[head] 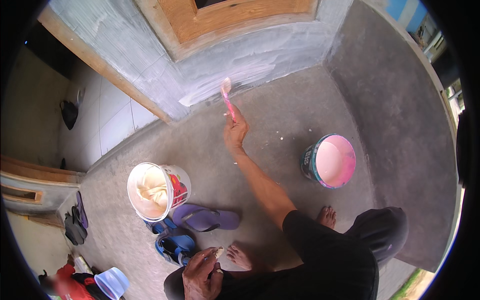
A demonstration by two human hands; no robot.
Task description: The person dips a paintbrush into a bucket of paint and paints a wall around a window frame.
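Observation:
My right hand point(236, 129) is stretched forward, gripping the pink handle of a paintbrush point(227, 98). The brush's bristle end is at the low part of a grey-white wall point(247, 52), over a streak of fresh white paint point(202, 95). Whether the bristles touch the wall is hard to tell. Down by my left knee, my left hand point(202, 275) pinches a small pale object point(219, 252), too small to identify. To the right stands a paint bucket point(308, 163) with pale pink paint inside. A white plastic bucket point(182, 187) with a creamy mass inside stands to the left.
A purple flip-flop point(228, 219) and blue sandals point(174, 243) lie beside the white bucket. Above the painted strip is a wooden window frame point(255, 20). A doorway with a tiled floor point(114, 120) opens at left. A person point(71, 281) in red is at lower left, near a light-blue bucket point(112, 283).

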